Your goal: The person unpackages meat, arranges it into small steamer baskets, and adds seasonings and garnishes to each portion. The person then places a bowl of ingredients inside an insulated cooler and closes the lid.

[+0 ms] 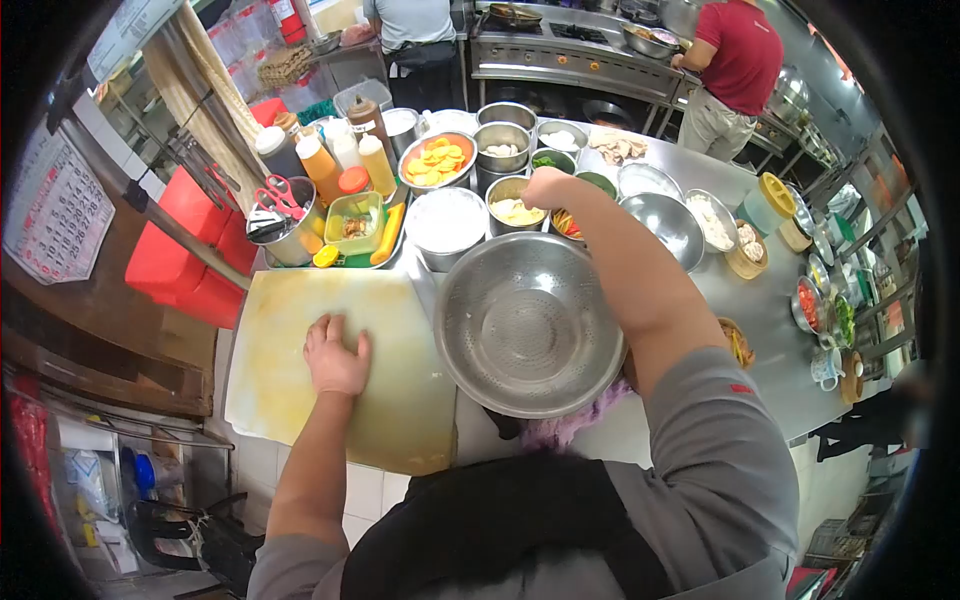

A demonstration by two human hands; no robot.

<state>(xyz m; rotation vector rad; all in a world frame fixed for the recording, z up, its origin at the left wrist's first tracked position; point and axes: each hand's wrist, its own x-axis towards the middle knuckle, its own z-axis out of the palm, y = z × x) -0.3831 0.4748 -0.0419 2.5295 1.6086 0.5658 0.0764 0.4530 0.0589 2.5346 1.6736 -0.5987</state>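
My left hand (337, 357) lies flat on the yellowed cutting board (270, 390), fingers spread and holding nothing. My right hand (548, 188) is stretched forward to the rim of a metal pot of pale yellow slices (515, 211). Its fingers are curled down, and what they hold, if anything, is hidden. Below my right forearm sits a large perforated steel colander (525, 325), with nothing inside. Beside the pot are a container of green vegetables (555, 160), one of colourful strips (567, 226), and a pot of white pieces (500, 150).
An orange-rimmed bowl of orange slices (437, 162), sauce bottles (376, 163) and a utensil pot with red scissors (280, 197) stand at the back left. A steel bowl (668, 228) and a bowl of white food (712, 220) are on the right. A person in red (738, 55) works at the stoves.
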